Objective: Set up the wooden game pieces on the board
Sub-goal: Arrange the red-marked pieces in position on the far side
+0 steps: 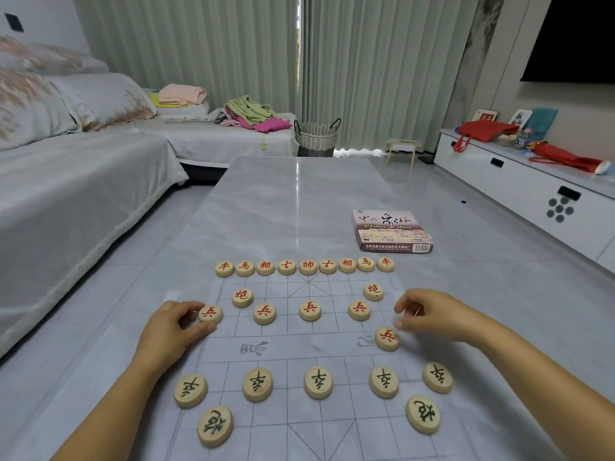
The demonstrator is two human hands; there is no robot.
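At the board (289, 347) left edge, red soldier piece (210, 313) is pinched by left hand (176, 324), thumb and forefinger. Nothing is held by right hand (429, 314): loosely curled, just beside stray red piece (387, 338).

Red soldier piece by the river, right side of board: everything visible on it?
The stray red soldier is a round pale wooden disc, one red character face up. It lies flat on the board at the river band's right end, nearer the person than the row of the other four red soldiers. The thumb tip of the right hand is at the disc's far edge; contact unclear.
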